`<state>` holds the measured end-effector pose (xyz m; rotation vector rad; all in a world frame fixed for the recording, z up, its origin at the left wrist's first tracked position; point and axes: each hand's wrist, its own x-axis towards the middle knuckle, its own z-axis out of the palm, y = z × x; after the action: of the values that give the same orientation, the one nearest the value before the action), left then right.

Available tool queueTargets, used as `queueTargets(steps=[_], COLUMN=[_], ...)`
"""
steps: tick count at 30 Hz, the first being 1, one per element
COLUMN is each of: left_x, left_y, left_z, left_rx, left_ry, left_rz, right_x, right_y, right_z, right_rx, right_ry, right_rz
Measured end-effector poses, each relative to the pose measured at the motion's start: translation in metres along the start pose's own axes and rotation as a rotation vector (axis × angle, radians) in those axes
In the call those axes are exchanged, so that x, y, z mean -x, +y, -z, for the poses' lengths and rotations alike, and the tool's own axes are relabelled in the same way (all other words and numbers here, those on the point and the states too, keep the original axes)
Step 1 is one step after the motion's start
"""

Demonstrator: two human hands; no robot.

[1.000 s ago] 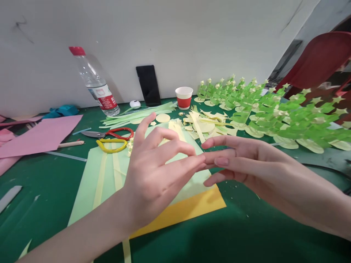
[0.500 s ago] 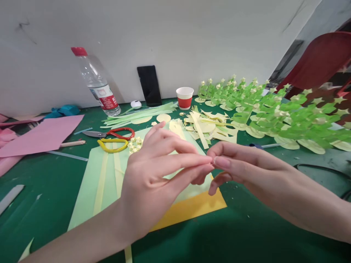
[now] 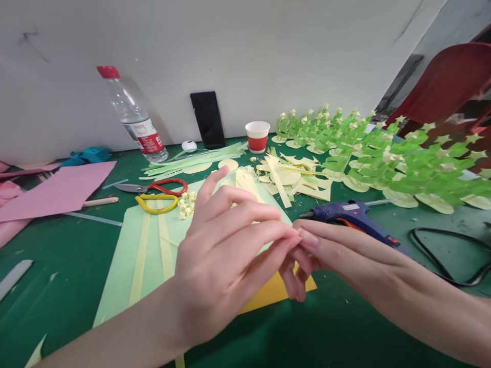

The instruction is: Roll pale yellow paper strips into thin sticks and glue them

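My left hand [image 3: 226, 250] is closed in a pinch, its fingertips meeting those of my right hand [image 3: 330, 245], which pinches too. Whatever sits between the fingertips is hidden or too small to name. Both hands hover over light green paper sheets [image 3: 118, 271] and an orange-yellow sheet [image 3: 264, 296]. Pale yellow paper strips [image 3: 140, 260] lie on the green paper. Just left of my left hand is a small pile of folded paper stars [image 3: 187, 204]. A blue glue gun [image 3: 356, 217] lies behind my right hand, partly covered by it.
Scissors [image 3: 159, 197] with red and yellow handles lie left of centre. Behind stand a bottle [image 3: 143, 130], a phone [image 3: 209, 120] and a paper cup [image 3: 257, 138]. Paper scraps [image 3: 295, 176] and many green paper plants [image 3: 399, 158] fill the right, near a black cable [image 3: 433, 260].
My right hand has turned and dropped slightly, its lower fingers now curled under the left fingertips. The glue gun and cable show more. Both hands still meet at the fingertips.
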<state>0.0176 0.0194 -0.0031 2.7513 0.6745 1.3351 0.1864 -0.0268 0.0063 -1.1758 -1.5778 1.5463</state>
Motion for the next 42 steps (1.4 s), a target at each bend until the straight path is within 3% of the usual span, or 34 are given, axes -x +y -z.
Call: queueTargets(steps=[6,15,18,21,26,30,35,39,42], left_x=[0.0,0.0,0.0,0.0,0.0,0.001,0.003,0.002,0.0], left_y=[0.002,0.002,-0.002,-0.007,-0.008,-0.006,-0.006,-0.006,-0.005], left_z=[-0.008,-0.003,-0.003,-0.002,0.002,0.003,0.004,0.005,0.009], left_rx=[-0.021,-0.032,-0.018,-0.078,-0.144,-0.115,-0.094,-0.202,-0.317], left_ry=[-0.042,-0.005,0.019,0.006,-0.023,-0.05,-0.163,-0.134,-0.047], left_rz=[-0.006,0.002,0.026,-0.034,-0.105,-0.081,-0.061,-0.162,-0.278], right_x=[0.001,0.0,-0.001,0.0,-0.002,-0.005,-0.006,-0.008,-0.008], right_y=[0.003,0.013,0.014,0.016,0.011,0.006,0.019,0.019,0.013], right_z=[0.0,0.001,0.002,0.002,-0.002,-0.005,-0.005,-0.002,0.001], right_rx=[-0.084,-0.342,-0.327,-0.291,-0.045,0.105,0.298,0.365,0.161], right_ry=[-0.058,0.007,0.092,0.164,0.23,0.177,0.172,0.095,0.039], right_rz=[0.014,0.004,0.01,-0.01,-0.043,0.048,0.233,0.213,0.118])
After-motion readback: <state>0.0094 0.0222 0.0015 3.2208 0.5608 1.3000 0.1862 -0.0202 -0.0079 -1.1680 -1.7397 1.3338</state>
